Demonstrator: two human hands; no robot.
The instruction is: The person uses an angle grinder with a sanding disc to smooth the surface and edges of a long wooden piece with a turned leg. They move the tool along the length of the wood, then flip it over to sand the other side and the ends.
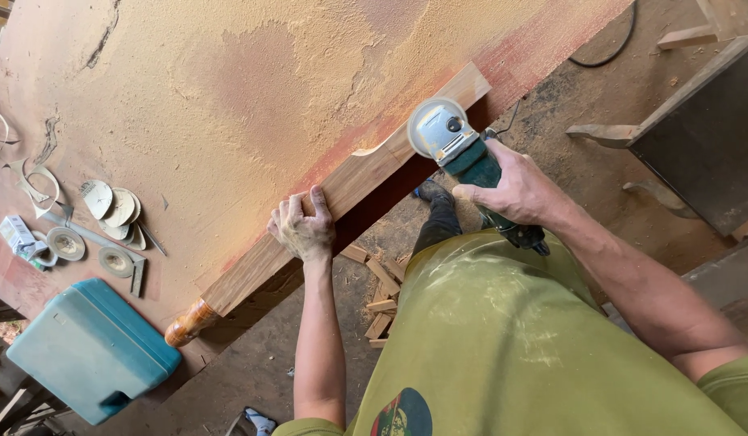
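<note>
Along the near edge of the dusty table (229, 97), we are pinning a long wooden plank (350, 182) with our left hand (303, 228), its grip closed over the wood. Our right hand (515, 190) is gripping an angle grinder (455, 141), disc against the plank's far end. Should the disc catch the carved notch, the grinder may kick toward our left fingers.

Plank (342, 190) along workbench (229, 89) edge; grinder (459, 149) on plank's right end; discs (107, 214), case (91, 347) far left.
</note>
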